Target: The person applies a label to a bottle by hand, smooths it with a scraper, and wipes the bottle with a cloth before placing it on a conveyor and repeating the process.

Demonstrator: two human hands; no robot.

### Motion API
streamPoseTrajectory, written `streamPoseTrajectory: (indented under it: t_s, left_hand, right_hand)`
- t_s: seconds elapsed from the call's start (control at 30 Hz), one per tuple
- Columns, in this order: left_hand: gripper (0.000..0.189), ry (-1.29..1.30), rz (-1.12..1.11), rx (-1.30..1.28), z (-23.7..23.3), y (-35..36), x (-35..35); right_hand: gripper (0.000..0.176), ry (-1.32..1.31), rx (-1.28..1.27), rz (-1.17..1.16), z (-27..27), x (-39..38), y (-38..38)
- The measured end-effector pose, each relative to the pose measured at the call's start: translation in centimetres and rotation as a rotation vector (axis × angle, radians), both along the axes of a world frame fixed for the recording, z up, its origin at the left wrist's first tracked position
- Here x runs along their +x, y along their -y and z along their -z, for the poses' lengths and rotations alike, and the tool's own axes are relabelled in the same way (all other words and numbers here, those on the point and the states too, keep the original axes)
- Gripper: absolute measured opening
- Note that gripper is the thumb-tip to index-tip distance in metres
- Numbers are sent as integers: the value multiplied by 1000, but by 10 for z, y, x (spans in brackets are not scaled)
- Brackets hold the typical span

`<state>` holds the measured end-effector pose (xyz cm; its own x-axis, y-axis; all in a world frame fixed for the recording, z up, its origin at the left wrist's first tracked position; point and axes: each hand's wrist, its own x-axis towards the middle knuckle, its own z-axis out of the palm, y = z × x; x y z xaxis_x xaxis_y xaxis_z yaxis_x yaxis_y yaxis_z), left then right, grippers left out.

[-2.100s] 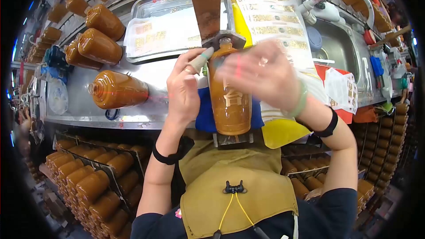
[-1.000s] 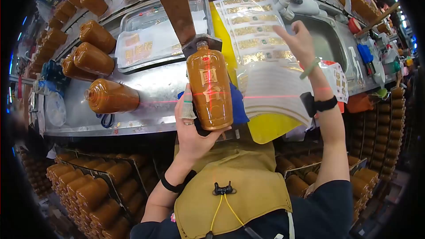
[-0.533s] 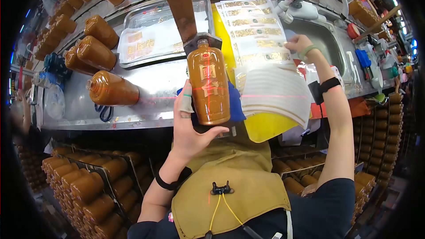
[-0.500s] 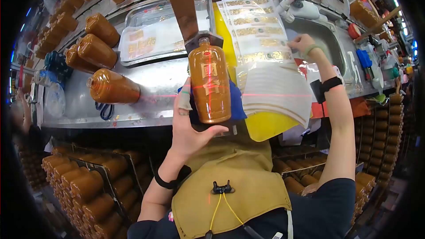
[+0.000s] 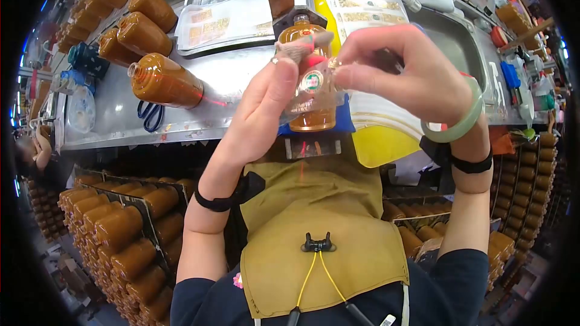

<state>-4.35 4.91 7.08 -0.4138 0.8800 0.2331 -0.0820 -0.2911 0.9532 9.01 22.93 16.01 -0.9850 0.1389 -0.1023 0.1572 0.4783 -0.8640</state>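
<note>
Close to the camera, both my hands hold a small clear label sticker point(image 5: 311, 84) with a round red and green emblem. My left hand point(image 5: 263, 115) wears a finger cot and pinches the sticker's left edge. The right edge is pinched by my right hand point(image 5: 405, 72), which has a green bangle on its wrist. Behind the sticker, a brown bottle point(image 5: 311, 118) stands in a metal jig point(image 5: 302, 21) on a blue cloth point(image 5: 345, 122). The hands and sticker hide most of the bottle.
More brown bottles point(image 5: 163, 81) lie on the steel bench point(image 5: 229, 93) at left, with scissors point(image 5: 148, 116) beside them. A tray point(image 5: 235, 12) and label sheets point(image 5: 362, 0) sit behind, a sink point(image 5: 459, 42) to the right. Crates of bottles point(image 5: 121, 229) stand below.
My right hand reached to the label sheets and came back with a sticker. My left hand let go of the bottle and now holds the sticker too, in front of the bottle.
</note>
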Motion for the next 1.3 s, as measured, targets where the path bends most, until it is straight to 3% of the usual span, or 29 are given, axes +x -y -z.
streamPoseTrajectory:
  t_s: [0.07, 0.13, 0.2, 0.33, 0.5, 0.67, 1.3]
  left_hand:
    - [42, 195, 93, -93, -1, 17, 1]
    - [37, 220, 100, -104, 9, 30, -4]
    - [36, 160, -6, -247, 19, 40, -4]
    - [30, 130, -161, -374, 41, 46, -3]
    - [33, 47, -233, -400, 57, 42, -1]
    - [36, 202, -249, -381, 58, 35, 5]
    - [39, 381, -224, -350, 66, 38, 2]
  right_hand:
    - [21, 7, -83, 62, 11, 7, 7]
    - [20, 64, -76, 71, 32, 15, 5]
    - [17, 144, -208, 118, 54, 22, 9]
    - [17, 101, -218, 244, 98, 30, 14]
    - [17, 33, 32, 287, 117, 34, 14]
    - [16, 126, -277, 351, 127, 31, 18]
    - [21, 3, -456, 394, 152, 32, 21]
